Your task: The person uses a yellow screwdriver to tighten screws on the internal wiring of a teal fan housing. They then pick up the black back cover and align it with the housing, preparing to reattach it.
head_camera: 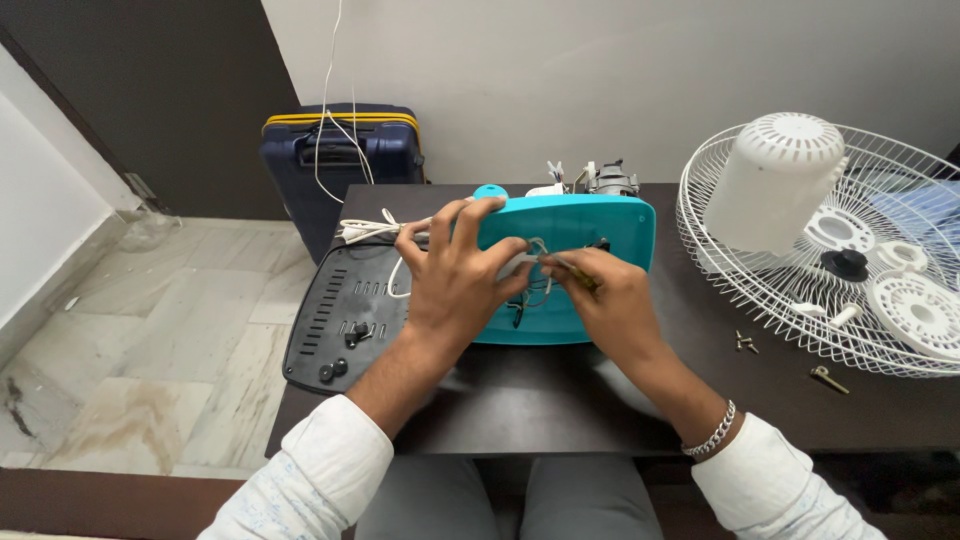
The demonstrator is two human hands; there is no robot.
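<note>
Item: turquoise fan base [590,235], lying open side up near the middle of a dark counter [560,400], its far edge toward the wall.

Left hand [455,285]: resting on the left part of the base, fingers spread over its edge and upper face; thumb and forefinger reach into the opening where thin wires [535,285] loop. The grip is loose and part open; whether it actually pinches a wire cannot be told.

Right hand [610,300]: at the centre of the base, grip closed around a slim tool [575,270] with a yellowish shaft, its tip pointed into the wires. A silver chain bracelet [712,432] sits on this wrist.

Adjacent, left: black bottom plate [335,320] with slots and small round feet, partly overhanging the counter edge, touching the base. A white power cord [365,230] lies bunched across its far end and runs up the wall.

Adjacent, far: a motor part [605,180] with wire ends, just behind the base.

Adjacent, right: white wire fan guard [800,290] lying flat, carrying a white motor cover [780,180], a black knob [848,263] and white plastic rings. Loose screws [745,343] and a brass-coloured bolt [828,379] lie on the counter beside the guard.

Floor: dark blue suitcase [340,160] with yellow trim, standing against the wall.
</note>
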